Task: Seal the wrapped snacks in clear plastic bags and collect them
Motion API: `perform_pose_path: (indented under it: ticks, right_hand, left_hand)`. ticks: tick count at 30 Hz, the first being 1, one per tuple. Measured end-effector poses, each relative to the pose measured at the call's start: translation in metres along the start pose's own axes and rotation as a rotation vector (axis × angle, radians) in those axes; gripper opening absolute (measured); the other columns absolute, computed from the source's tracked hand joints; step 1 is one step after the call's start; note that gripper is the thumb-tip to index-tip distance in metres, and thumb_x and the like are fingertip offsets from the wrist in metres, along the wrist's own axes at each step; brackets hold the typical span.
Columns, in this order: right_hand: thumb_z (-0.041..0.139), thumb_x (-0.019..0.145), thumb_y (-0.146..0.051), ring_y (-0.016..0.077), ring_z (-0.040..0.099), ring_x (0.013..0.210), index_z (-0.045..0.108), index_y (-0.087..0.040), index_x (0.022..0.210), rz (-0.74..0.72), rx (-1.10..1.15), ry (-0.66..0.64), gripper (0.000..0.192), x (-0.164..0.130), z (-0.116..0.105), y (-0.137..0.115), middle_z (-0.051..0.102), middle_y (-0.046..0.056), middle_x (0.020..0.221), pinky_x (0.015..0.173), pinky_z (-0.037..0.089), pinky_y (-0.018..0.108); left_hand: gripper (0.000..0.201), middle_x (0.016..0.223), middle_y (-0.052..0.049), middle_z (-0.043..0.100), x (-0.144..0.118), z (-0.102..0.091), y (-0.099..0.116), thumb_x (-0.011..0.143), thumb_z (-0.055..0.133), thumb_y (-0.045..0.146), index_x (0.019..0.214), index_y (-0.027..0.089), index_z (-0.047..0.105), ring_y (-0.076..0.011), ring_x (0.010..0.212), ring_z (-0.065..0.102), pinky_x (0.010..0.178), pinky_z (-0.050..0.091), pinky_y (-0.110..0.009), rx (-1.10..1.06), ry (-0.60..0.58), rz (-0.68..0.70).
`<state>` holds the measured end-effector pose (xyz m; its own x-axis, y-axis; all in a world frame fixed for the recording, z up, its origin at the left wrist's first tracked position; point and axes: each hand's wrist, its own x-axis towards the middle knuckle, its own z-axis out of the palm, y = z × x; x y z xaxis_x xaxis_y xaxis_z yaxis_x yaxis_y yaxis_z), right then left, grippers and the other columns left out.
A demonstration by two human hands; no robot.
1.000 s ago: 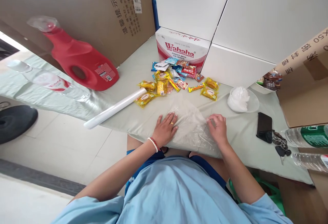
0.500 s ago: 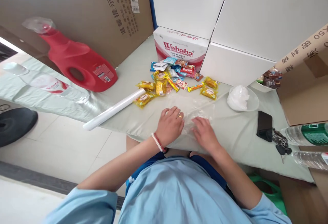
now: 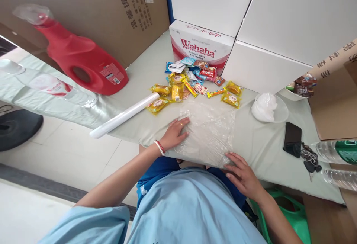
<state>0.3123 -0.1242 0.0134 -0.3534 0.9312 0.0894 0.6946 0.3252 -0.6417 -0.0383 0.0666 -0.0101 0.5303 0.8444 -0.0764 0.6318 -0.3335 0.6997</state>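
Pale green counter (image 3: 145,76) among cardboard and white boxes, tiled floor at nine o'clock. Crinkled clear plastic sheet (image 3: 209,132) lies spread at centre; left hand (image 3: 174,134) and right hand (image 3: 242,173) press its edges, fingers flat, gripping nothing.

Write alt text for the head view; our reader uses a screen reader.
A person's left hand and right hand press opposite edges of a clear, crinkled plastic sheet spread on a pale green tablecloth. Beyond lie yellow wrapped snacks and a white roll.
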Motion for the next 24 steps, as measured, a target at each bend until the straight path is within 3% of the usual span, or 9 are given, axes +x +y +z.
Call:
perform_pose_path:
  ticks: [2,5,8,11,15,18,20,22,24]
  right_hand:
    - [0.060,0.100,-0.028,0.0324,0.060,0.132,0.079,-0.032,0.116,0.013,0.053,0.086,0.025,0.017,-0.015,-0.008,0.071,0.009,0.135,0.106,0.055,0.058]
    - [0.055,0.103,-0.025,0.0283,0.066,0.117,0.077,-0.031,0.121,-0.041,0.055,0.102,0.029,0.063,-0.017,-0.028,0.076,0.009,0.116,0.101,0.057,0.053]
    - [0.053,0.104,-0.025,0.0269,0.060,0.127,0.073,-0.021,0.130,-0.221,-0.027,-0.105,0.033,0.114,0.015,-0.053,0.073,0.011,0.126,0.107,0.055,0.047]
    - [0.058,0.103,-0.033,0.0277,0.044,0.149,0.061,-0.017,0.146,-0.329,-0.154,-0.290,0.047,0.149,0.064,-0.075,0.057,0.012,0.154,0.123,0.039,0.049]
    - [0.060,0.102,-0.041,0.0287,0.034,0.156,0.053,-0.018,0.153,-0.367,-0.247,-0.346,0.057,0.155,0.107,-0.084,0.044,0.012,0.165,0.130,0.026,0.052]
    - [0.060,0.102,-0.040,0.0278,0.032,0.157,0.051,-0.020,0.154,-0.378,-0.257,-0.316,0.056,0.149,0.111,-0.080,0.041,0.009,0.167,0.131,0.023,0.051]
    - [0.060,0.102,-0.038,0.0272,0.032,0.157,0.051,-0.020,0.154,-0.382,-0.251,-0.302,0.056,0.146,0.108,-0.076,0.041,0.009,0.167,0.130,0.023,0.051]
    - [0.062,0.101,-0.037,0.0273,0.033,0.156,0.053,-0.019,0.153,-0.389,-0.241,-0.290,0.056,0.145,0.107,-0.074,0.042,0.010,0.166,0.130,0.024,0.050]
    - [0.064,0.100,-0.036,0.0279,0.037,0.154,0.055,-0.019,0.151,-0.378,-0.218,-0.274,0.055,0.147,0.111,-0.072,0.048,0.011,0.163,0.130,0.024,0.050]
  left_hand:
    - [0.062,0.167,-0.014,0.040,0.004,-0.001,-0.001,0.084,0.058,0.024,0.146,0.021,0.056,-0.0312,0.156,0.037,0.130,0.015,-0.060,0.000,-0.041,0.038]
    - [0.069,0.168,-0.012,0.040,0.006,-0.004,-0.005,0.075,0.057,0.015,0.144,0.021,0.057,-0.0298,0.156,0.037,0.130,0.018,-0.058,-0.109,-0.053,0.052]
    - [0.065,0.165,-0.008,0.046,0.008,-0.009,-0.010,0.076,0.060,0.017,0.141,0.023,0.061,-0.0284,0.154,0.041,0.131,0.024,-0.052,-0.301,-0.030,0.037]
    - [0.060,0.161,-0.008,0.051,0.009,-0.014,-0.010,0.073,0.063,0.019,0.133,0.022,0.068,-0.0291,0.152,0.044,0.129,0.027,-0.050,-0.487,-0.031,-0.021]
    - [0.045,0.151,-0.009,0.062,0.008,-0.027,-0.005,0.075,0.066,0.024,0.119,0.020,0.076,-0.0300,0.143,0.055,0.124,0.036,-0.050,-0.588,-0.009,-0.096]
    - [0.031,0.132,-0.009,0.074,0.008,-0.042,0.001,0.079,0.061,0.024,0.103,0.019,0.079,-0.0286,0.127,0.066,0.115,0.046,-0.048,-0.447,0.157,-0.180]
    - [0.026,0.121,-0.009,0.077,0.007,-0.047,0.011,0.081,0.058,0.022,0.096,0.018,0.079,-0.0288,0.122,0.066,0.116,0.045,-0.050,-0.336,0.279,-0.221]
    - [0.026,0.116,-0.009,0.075,0.004,-0.040,0.029,0.083,0.056,0.020,0.098,0.019,0.077,-0.0275,0.118,0.065,0.115,0.044,-0.049,-0.261,0.347,-0.209]
    - [0.030,0.113,-0.007,0.073,0.000,-0.017,0.055,0.087,0.052,0.017,0.106,0.022,0.075,-0.0235,0.107,0.067,0.106,0.051,-0.044,-0.193,0.364,-0.163]
